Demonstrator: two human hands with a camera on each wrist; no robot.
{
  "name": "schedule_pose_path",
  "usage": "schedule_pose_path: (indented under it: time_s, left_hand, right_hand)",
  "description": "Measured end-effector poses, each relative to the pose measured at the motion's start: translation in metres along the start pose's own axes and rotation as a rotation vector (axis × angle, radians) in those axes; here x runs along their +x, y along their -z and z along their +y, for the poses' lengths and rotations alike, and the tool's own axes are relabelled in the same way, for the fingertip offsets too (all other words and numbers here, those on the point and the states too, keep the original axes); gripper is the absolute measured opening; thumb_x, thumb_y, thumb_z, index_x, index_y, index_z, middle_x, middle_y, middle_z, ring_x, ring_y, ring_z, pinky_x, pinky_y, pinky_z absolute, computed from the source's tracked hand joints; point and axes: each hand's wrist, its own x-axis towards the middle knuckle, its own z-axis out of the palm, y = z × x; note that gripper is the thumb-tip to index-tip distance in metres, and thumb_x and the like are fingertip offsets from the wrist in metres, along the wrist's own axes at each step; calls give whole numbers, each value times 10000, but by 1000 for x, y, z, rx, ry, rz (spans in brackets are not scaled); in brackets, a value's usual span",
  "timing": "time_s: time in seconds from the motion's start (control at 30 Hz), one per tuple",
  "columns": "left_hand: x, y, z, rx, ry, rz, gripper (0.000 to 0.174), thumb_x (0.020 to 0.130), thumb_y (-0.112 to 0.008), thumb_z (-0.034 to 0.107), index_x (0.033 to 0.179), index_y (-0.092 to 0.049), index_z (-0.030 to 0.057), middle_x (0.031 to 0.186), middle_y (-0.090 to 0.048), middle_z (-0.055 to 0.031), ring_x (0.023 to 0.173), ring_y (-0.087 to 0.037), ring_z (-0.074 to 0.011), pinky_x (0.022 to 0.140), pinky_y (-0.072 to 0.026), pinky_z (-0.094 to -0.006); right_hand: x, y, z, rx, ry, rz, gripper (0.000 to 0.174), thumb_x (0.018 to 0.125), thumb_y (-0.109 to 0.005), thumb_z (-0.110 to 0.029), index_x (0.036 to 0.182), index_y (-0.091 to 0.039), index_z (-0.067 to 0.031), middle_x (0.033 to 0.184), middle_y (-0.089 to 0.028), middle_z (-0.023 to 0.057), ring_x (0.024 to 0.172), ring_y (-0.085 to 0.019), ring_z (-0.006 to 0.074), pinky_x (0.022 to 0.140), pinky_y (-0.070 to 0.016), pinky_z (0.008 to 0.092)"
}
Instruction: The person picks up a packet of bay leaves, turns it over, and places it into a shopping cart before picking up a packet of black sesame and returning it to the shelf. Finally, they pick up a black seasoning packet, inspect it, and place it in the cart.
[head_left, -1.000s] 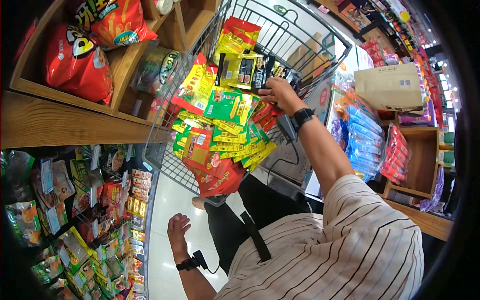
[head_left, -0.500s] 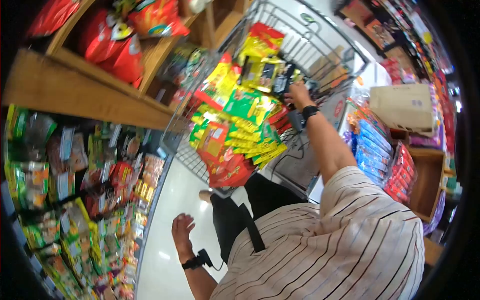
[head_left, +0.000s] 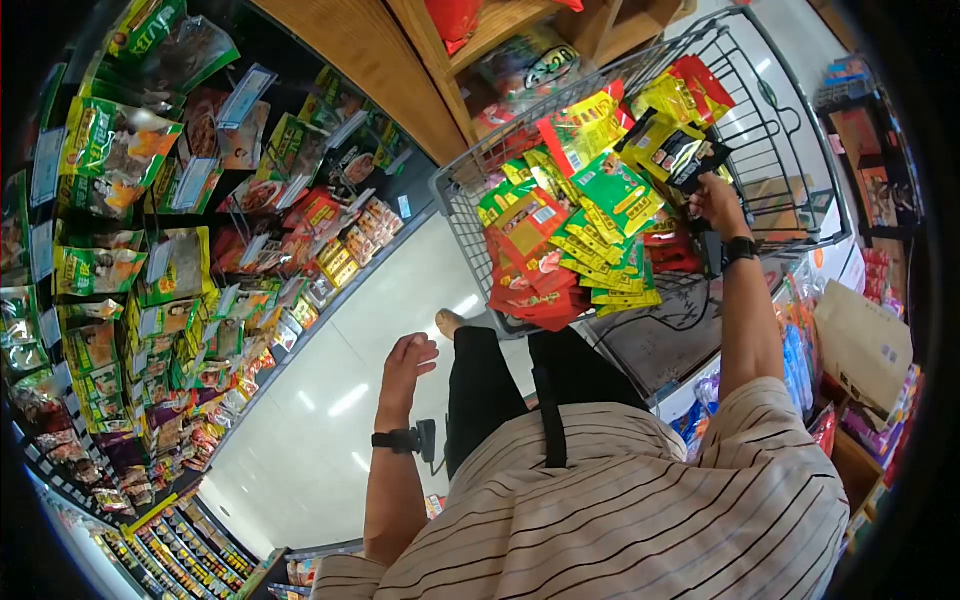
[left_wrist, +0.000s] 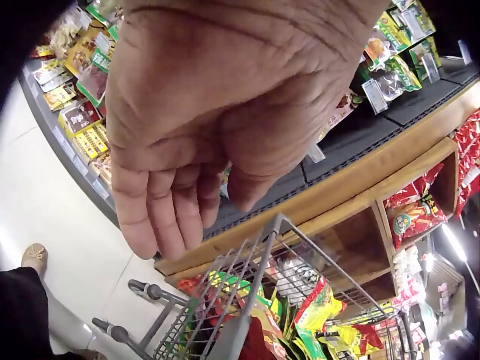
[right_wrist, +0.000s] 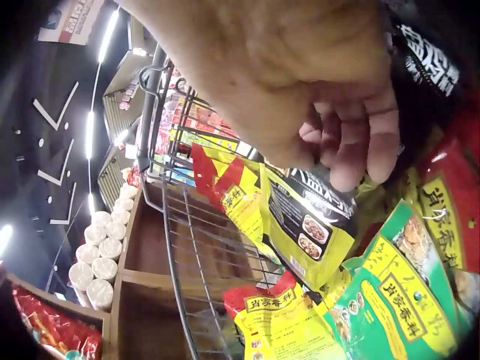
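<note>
My right hand is over the shopping cart, beside a black-and-yellow food packet. In the right wrist view its fingers are bent and overlap the black packets; I cannot tell whether they pinch one. Around it in the cart lie green-and-yellow packets, red packets and a red-and-yellow packet. My left hand hangs over the floor, away from the cart, holding nothing. Its fingers are loosely bent in the left wrist view.
On the left stands a rack of hanging packaged foods. Wooden shelving adjoins the cart's far side. At the right are a cardboard box and blue packages. A cable hangs from my right wrist camera.
My view has turned left, so the cart appears farther right and more of the hanging rack shows. My right hand's fingers have bent beside the black packets. The left hand still hangs free.
</note>
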Motion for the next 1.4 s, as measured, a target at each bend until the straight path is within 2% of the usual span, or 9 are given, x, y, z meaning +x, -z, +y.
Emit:
schedule_pose_path:
  time_s: [0.13, 0.4, 0.5, 0.6, 0.73, 1.0, 1.1, 1.27, 1.4]
  left_hand:
    - [3, -3, 7, 18, -25, -15, 465, 975, -578, 380, 1219, -582, -16, 1099, -667, -145, 1003, -663, -226, 859, -544, -338]
    - [7, -41, 69, 77, -334, -135, 364, 1018, -537, 291, 1247, -566, 9, 1132, -661, -126, 1052, -650, -209, 900, -515, -325]
    - [-2, -70, 101, 134, -547, -209, 474, 959, -634, 274, 1337, -511, 16, 1253, -601, -164, 1173, -593, -242, 940, -502, -348]
    - [-26, -92, 139, 495, -936, -180, 681, 875, -730, 269, 1434, -422, 31, 1411, -481, -193, 1311, -485, -288, 1015, -456, -367]
    - [-56, -102, 158, 608, -1089, -134, 839, 811, -786, 278, 1493, -349, 60, 1505, -382, -190, 1382, -399, -346, 1104, -365, -383]
    - [-66, -63, 132, 368, -1120, 61, 425, 923, -561, -31, 1344, -546, 23, 1326, -554, -192, 1168, -591, -345, 998, -476, -361]
    - [-69, -47, 117, 133, -950, 56, 384, 959, -525, -28, 1339, -549, 17, 1234, -614, -157, 1111, -618, -252, 969, -491, -346]
    - [-66, -20, 113, -182, -740, 159, 434, 1065, -436, 329, 1327, -557, 5, 1150, -633, -77, 1016, -585, -126, 920, -454, -256]
    - [-53, 3, 100, -524, -484, -3, 419, 1071, -410, 320, 1327, -509, 2, 1270, -602, -80, 1122, -586, -156, 985, -454, -309]
  right_hand:
    - [-40, -31, -36, -248, 521, -158, 155, 906, -590, -199, 874, -541, -56, 820, -508, 17, 712, -551, 153, 684, -573, 334]
    - [-149, -88, -92, 17, 366, -217, 66, 905, -581, -159, 900, -544, -105, 759, -461, -38, 675, -465, 76, 673, -467, 242]
    - [-205, -116, -99, 43, 385, -275, 27, 898, -588, -153, 898, -569, -134, 736, -465, -80, 639, -433, 45, 591, -343, 207]
    - [-239, -136, -93, -60, 369, -334, 134, 896, -611, -158, 796, -522, -159, 711, -443, -94, 640, -415, 21, 588, -324, 188]
    - [-279, -182, -78, 52, 273, -521, 83, 896, -639, -136, 842, -576, -139, 780, -519, -86, 694, -475, 21, 631, -375, 194]
    - [-332, -267, -44, 126, 134, -825, 127, 936, -608, -158, 849, -561, -77, 872, -578, -19, 784, -561, 59, 738, -472, 228]
    - [-347, -283, -44, -4, 195, -917, 140, 970, -583, -166, 882, -561, -58, 880, -588, -3, 833, -588, 75, 796, -507, 251]
    - [-328, -295, -36, -77, 251, -993, 262, 1012, -557, -273, 1038, -576, -13, 1170, -643, 147, 1039, -662, 228, 862, -560, 335]
    - [-290, -288, -21, -213, 403, -787, 253, 1010, -564, -272, 1110, -593, -42, 1126, -641, 91, 1014, -641, 170, 879, -524, 298]
